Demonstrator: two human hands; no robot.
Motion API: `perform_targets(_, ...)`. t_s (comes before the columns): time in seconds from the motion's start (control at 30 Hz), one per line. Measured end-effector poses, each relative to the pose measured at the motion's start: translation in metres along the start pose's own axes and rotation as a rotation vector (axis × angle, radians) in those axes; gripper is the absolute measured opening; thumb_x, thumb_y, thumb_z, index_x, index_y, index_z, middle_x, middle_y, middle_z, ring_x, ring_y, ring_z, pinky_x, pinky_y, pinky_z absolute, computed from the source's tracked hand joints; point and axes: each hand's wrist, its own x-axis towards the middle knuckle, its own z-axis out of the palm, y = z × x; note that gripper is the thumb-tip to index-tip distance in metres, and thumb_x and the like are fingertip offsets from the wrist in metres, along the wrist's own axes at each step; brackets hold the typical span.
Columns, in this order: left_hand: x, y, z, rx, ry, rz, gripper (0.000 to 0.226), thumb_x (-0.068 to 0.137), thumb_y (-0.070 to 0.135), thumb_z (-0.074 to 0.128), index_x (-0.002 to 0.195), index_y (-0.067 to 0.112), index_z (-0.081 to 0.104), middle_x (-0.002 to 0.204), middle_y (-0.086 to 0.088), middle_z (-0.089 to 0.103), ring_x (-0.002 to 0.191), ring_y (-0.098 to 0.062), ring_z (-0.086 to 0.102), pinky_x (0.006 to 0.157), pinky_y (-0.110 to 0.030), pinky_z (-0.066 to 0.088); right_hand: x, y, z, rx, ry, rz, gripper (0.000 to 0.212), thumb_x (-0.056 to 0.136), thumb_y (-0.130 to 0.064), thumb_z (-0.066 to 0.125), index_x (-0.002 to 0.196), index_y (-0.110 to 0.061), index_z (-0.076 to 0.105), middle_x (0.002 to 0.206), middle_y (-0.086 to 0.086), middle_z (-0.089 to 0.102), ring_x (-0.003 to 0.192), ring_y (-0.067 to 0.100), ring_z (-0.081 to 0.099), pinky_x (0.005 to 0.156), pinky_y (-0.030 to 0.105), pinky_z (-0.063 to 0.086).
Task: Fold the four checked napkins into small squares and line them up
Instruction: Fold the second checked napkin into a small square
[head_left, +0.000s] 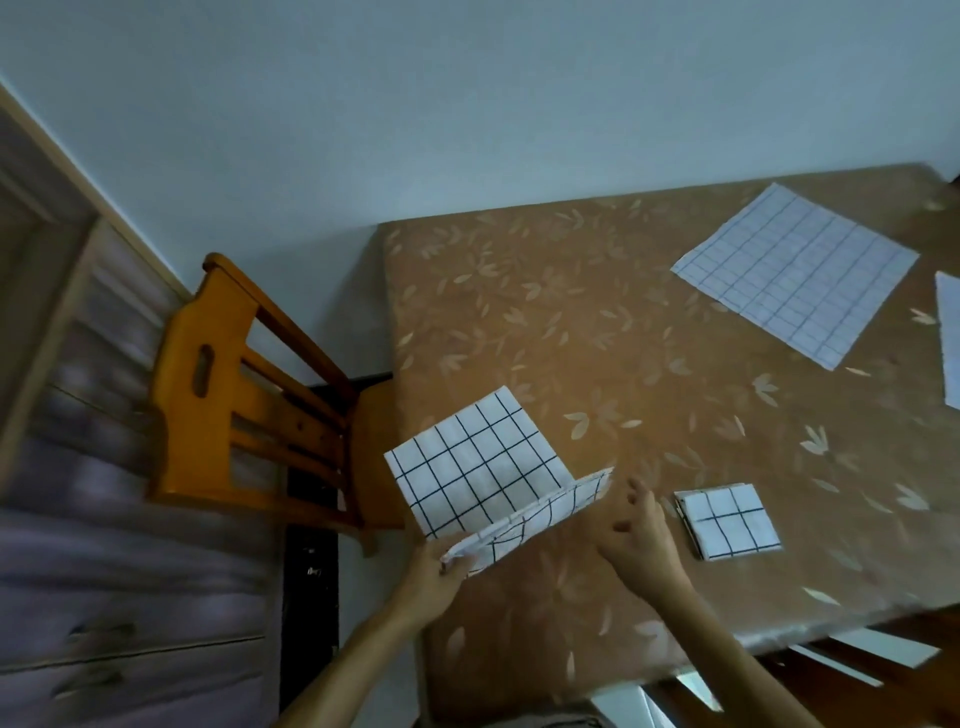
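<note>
Left hand (436, 571) pinches half-folded napkin (478, 467); right hand (639, 535) relaxed, holding nothing. Folded square (727, 522) done. Flat napkin (795, 270) and cropped napkin (951, 338) untouched; roughly a third through.

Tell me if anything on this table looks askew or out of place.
Nothing spilled or damaged. The half-folded napkin, gripped at its near corner by the left hand, juts slightly past the left edge of the table. The folded square shows uneven layers along its left side. The unfolded napkin lies skewed to the table's edges.
</note>
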Motion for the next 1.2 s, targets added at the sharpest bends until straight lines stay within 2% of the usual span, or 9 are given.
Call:
perform_targets(0.13,-0.006,0.001,-0.019,-0.071,-0.082,-0.100,0.017,0.098,0.024,0.060,0.106,0.034,0.071,0.107,0.003,0.075,0.105,-0.006,0.067,0.094,-0.027,0.052,0.013,0.005,-0.001,-0.009,-0.154,-0.099,0.103,0.073,-0.003,0.081,0.155,-0.020,0.021,0.147,-0.001,0.044,0.078,0.015,0.070,0.067,0.025,0.055)
perform_targets(0.27,-0.009,-0.005,-0.032,-0.103,-0.161,-0.166,0.025,0.096,0.021,0.063,0.114,0.037,0.066,0.117,0.011,0.072,0.114,-0.002,0.063,0.099,-0.023,0.048,0.014,0.005,0.010,0.021,-0.279,-0.148,0.081,0.073,-0.011,0.085,0.142,-0.021,0.043,0.105,-0.006,0.068,0.069,0.006,0.070,0.062,0.020,0.055)
perform_targets(0.43,-0.014,-0.025,-0.042,-0.077,0.014,-0.221,0.048,0.080,0.067,0.059,0.112,0.032,0.070,0.113,0.006,0.072,0.109,-0.010,0.065,0.104,-0.040,0.048,0.007,0.010,0.020,0.050,-0.297,-0.124,0.030,0.077,-0.026,0.083,0.102,-0.018,0.069,0.087,0.001,0.076,0.074,0.011,0.073,0.074,0.037,0.062)
perform_targets(0.57,-0.021,-0.012,-0.045,-0.116,0.155,-0.218,0.021,0.101,0.039,0.048,0.094,0.031,0.065,0.099,0.005,0.068,0.095,-0.007,0.063,0.087,-0.024,0.050,0.005,0.013,0.024,-0.003,-0.313,-0.166,0.025,0.077,-0.047,0.077,0.082,-0.023,0.075,0.080,0.003,0.076,0.071,0.018,0.073,0.073,0.044,0.061)
perform_targets(0.73,-0.015,-0.037,-0.054,-0.217,0.270,-0.247,0.058,0.084,0.072,0.050,0.118,0.028,0.065,0.121,-0.002,0.069,0.113,-0.020,0.064,0.101,-0.048,0.051,0.017,0.007,0.032,0.051,-0.387,-0.211,0.046,0.070,-0.045,0.082,0.112,-0.030,0.069,0.103,-0.012,0.075,0.092,0.005,0.072,0.084,0.033,0.060)
perform_targets(0.83,0.002,-0.077,-0.055,-0.285,0.333,-0.345,0.097,0.059,0.095,0.049,0.131,0.032,0.058,0.130,0.001,0.064,0.120,-0.022,0.060,0.104,-0.051,0.048,0.026,0.008,0.044,-0.047,-0.391,-0.193,0.031,0.077,-0.037,0.079,0.105,-0.027,0.069,0.097,-0.009,0.074,0.088,0.006,0.071,0.082,0.034,0.060)
perform_targets(1.0,-0.008,-0.038,-0.051,-0.238,0.385,-0.294,0.027,0.097,0.056,0.047,0.106,0.035,0.062,0.113,0.003,0.068,0.107,-0.018,0.064,0.098,-0.046,0.052,0.034,0.016,0.061,-0.084,-0.258,-0.122,0.024,0.081,-0.038,0.074,0.099,-0.022,0.068,0.092,0.001,0.072,0.083,0.017,0.069,0.074,0.039,0.059)
perform_targets(1.1,-0.018,-0.038,-0.048,-0.219,0.400,-0.258,0.028,0.095,0.042,0.060,0.119,0.028,0.056,0.111,0.008,0.063,0.105,-0.011,0.060,0.086,-0.025,0.048,0.033,0.010,0.064,-0.004,-0.197,-0.104,0.025,0.085,-0.029,0.074,0.108,-0.018,0.069,0.097,-0.004,0.073,0.085,0.007,0.067,0.063,0.017,0.049)
perform_targets(1.2,-0.024,-0.052,-0.049,-0.158,0.370,-0.294,0.044,0.091,0.038,0.067,0.129,0.030,0.048,0.103,0.010,0.062,0.098,-0.008,0.059,0.082,-0.026,0.049,0.034,0.004,0.065,0.042,-0.149,-0.101,0.025,0.087,-0.025,0.073,0.110,-0.017,0.069,0.096,-0.006,0.073,0.083,0.005,0.067,0.060,0.011,0.044)
